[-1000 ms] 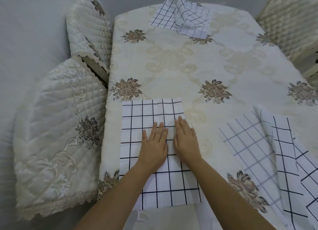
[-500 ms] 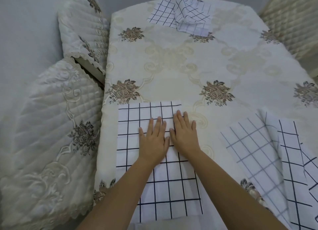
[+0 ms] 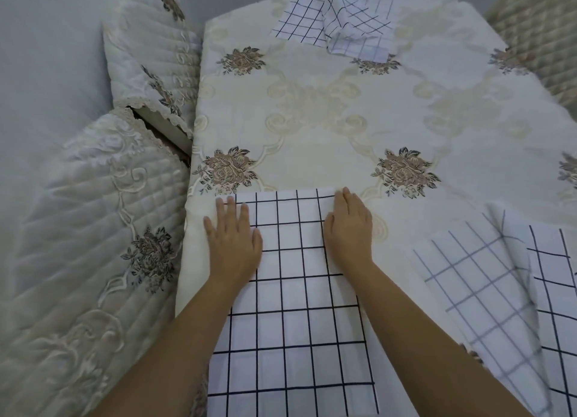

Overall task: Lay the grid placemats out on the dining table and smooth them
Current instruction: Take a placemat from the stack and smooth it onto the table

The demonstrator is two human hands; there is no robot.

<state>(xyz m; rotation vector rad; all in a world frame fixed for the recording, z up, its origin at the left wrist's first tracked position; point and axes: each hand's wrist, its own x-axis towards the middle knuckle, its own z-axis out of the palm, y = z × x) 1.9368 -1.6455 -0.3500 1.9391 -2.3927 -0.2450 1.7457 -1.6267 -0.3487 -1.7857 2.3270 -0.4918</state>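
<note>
Both hands flat, fingers straight, gripping nothing: left hand (image 3: 232, 244) presses the far-left corner of the near grid placemat (image 3: 296, 307), right hand (image 3: 349, 229) the far-right corner, mat lying at the near-left edge of the dining table (image 3: 327, 129). To smooth well, keep the palms flat with even pressure out to the edges, without skewing the mat. Far placemat (image 3: 337, 23) and right-hand placemats (image 3: 487, 291) look rumpled, likely next.

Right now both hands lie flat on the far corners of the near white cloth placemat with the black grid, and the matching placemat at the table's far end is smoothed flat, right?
No: in the head view the far white grid placemat is rumpled, with a part folded over. The left hand and right hand do lie flat on the far corners of the near placemat.
</note>
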